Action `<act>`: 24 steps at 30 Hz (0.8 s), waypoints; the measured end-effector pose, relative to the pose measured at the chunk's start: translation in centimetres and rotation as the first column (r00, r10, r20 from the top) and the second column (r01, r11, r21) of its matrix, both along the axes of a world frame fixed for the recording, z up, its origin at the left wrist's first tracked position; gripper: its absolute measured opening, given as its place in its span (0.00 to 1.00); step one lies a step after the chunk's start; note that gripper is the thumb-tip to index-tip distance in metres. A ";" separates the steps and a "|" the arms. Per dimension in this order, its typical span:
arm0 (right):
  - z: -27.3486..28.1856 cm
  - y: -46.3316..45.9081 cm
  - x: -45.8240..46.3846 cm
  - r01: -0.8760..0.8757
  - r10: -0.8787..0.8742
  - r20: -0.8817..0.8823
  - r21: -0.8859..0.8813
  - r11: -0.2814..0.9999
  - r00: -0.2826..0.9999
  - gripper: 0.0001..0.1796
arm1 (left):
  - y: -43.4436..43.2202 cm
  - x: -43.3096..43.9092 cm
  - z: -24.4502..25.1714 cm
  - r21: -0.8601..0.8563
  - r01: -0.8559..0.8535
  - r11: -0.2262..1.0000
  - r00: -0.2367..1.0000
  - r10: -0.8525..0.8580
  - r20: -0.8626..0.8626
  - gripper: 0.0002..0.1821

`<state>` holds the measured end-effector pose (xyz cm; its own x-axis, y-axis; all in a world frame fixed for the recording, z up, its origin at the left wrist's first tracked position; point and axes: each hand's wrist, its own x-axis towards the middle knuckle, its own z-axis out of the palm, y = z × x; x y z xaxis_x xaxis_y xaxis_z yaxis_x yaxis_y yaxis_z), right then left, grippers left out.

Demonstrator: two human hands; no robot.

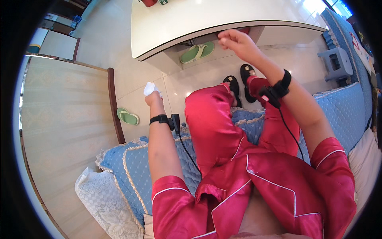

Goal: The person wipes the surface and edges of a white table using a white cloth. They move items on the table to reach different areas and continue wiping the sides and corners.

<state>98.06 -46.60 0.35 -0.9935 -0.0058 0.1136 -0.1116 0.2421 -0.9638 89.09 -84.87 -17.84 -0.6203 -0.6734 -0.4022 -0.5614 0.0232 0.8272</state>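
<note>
My left hand (153,99) is closed around a crumpled white tissue (151,87), held over the tiled floor to the left of my knee. Most of the left fingers are hidden behind the hand. My right hand (235,43) is raised near the front edge of a white-topped table (209,30). Its fingers are loosely bent and slightly apart, with nothing visible in them. Each forearm wears a black strap with a small device; the left one (174,122) and the right one (276,91) trail cables.
I sit on a sofa with a blue quilted cover (340,104). Green slippers lie apart, one (197,53) by the table, another (129,116) near a wood-edged panel (68,101). At the right stands a grey-blue plastic stool (337,63). My feet wear black slippers (234,88).
</note>
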 end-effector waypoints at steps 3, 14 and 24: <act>0.8 0.8 -2.0 0.090 -0.090 0.008 -0.107 0.990 0.996 0.15 | 2.2 -2.7 -1.0 0.007 0.004 1.000 0.998 -0.004 0.064 0.15; -6.3 4.7 -14.4 0.223 -0.222 0.115 0.011 0.975 0.968 0.16 | 10.3 -14.3 -6.5 0.574 0.064 0.817 0.857 0.250 -0.451 0.13; -9.4 0.3 -21.4 0.165 -0.011 -0.310 0.476 0.864 0.951 0.18 | 13.0 -12.3 -5.0 0.269 0.018 0.963 0.762 0.161 -0.628 0.08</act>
<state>76.69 -46.30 -9.07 -0.9158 -0.0509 0.3984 -0.3188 0.6956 -0.6439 76.81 -71.83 -22.82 -0.7452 -0.6613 -0.0857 0.1086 -0.2472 0.9628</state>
